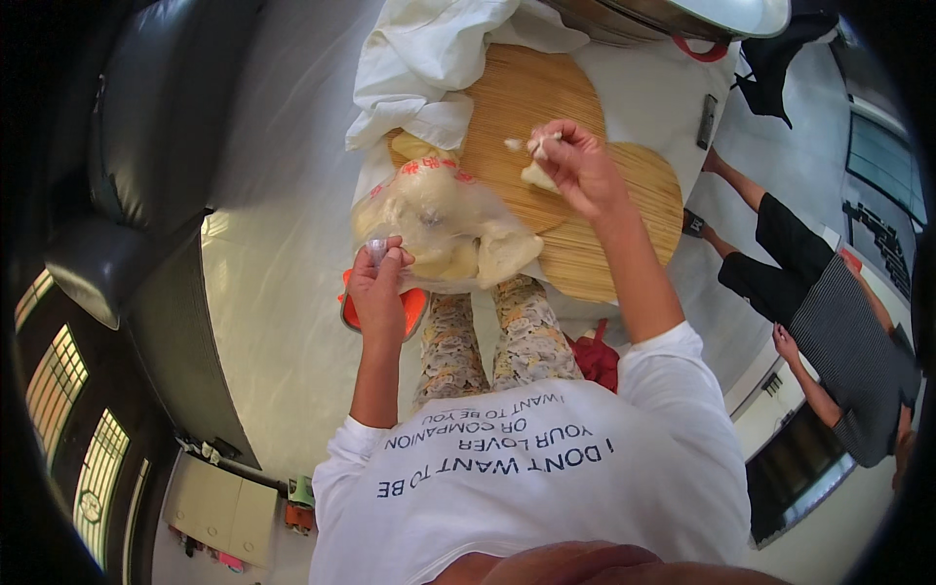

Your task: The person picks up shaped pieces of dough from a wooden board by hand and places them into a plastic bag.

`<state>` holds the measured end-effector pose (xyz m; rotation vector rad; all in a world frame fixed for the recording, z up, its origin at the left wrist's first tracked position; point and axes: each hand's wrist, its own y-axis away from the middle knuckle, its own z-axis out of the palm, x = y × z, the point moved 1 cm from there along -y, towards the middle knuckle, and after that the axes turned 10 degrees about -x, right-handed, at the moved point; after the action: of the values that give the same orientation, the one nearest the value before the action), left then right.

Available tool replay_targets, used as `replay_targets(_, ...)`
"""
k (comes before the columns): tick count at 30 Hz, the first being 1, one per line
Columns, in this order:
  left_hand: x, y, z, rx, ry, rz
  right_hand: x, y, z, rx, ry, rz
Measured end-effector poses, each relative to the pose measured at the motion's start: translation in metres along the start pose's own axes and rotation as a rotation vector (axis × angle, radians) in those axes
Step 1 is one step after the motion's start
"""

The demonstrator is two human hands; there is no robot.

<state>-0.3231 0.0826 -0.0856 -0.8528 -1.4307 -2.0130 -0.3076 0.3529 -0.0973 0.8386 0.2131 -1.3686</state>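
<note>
Seen from the head camera, a person in a white long-sleeved shirt stands over a white-covered surface (pixel 639 93) laid with overlapping round bamboo mats (pixel 585 210). The left hand (pixel 378 288) is raised at the near edge, its fingers (pixel 388 259) pinched together around the gathered neck of a clear plastic bag of pale dough pieces (pixel 439 219), which sags onto the mats just in front of the person's patterned trousers. The right hand (pixel 577 168) reaches farther out over the mats, its fingers (pixel 546 141) pressed together on a small white lump of dough (pixel 539 146) lifted just above the bamboo; a second pale piece of dough (pixel 535 176) shows just beneath the palm, though whether it touches the hand cannot be told. A crumpled white cloth (pixel 429 58) lies heaped at the far left of the mats, touching the bag's far side. A large metal basin (pixel 682 18) sits at the far edge of the surface. An orange item (pixel 409 307) shows under the bag beside the left wrist. To the right, well apart from the surface, another person in a striped top and dark shorts (pixel 838 331) stands on the pale floor.
</note>
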Motion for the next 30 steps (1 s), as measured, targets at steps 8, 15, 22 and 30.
replay_targets(8,0.004,0.002,0.007,-0.015,-0.095,-0.005,-0.028,0.066,0.172,-0.920,-0.560,-0.200)
replay_targets(15,-0.005,0.000,0.006,-0.024,-0.080,0.007,-0.037,0.106,0.203,-1.105,-0.253,-0.254)
replay_targets(22,-0.002,-0.001,0.013,-0.048,-0.071,-0.013,-0.058,0.096,0.189,-1.224,0.057,0.012)
replay_targets(30,0.004,0.002,0.010,-0.041,-0.017,-0.019,-0.073,0.078,0.192,-1.467,0.309,0.272)
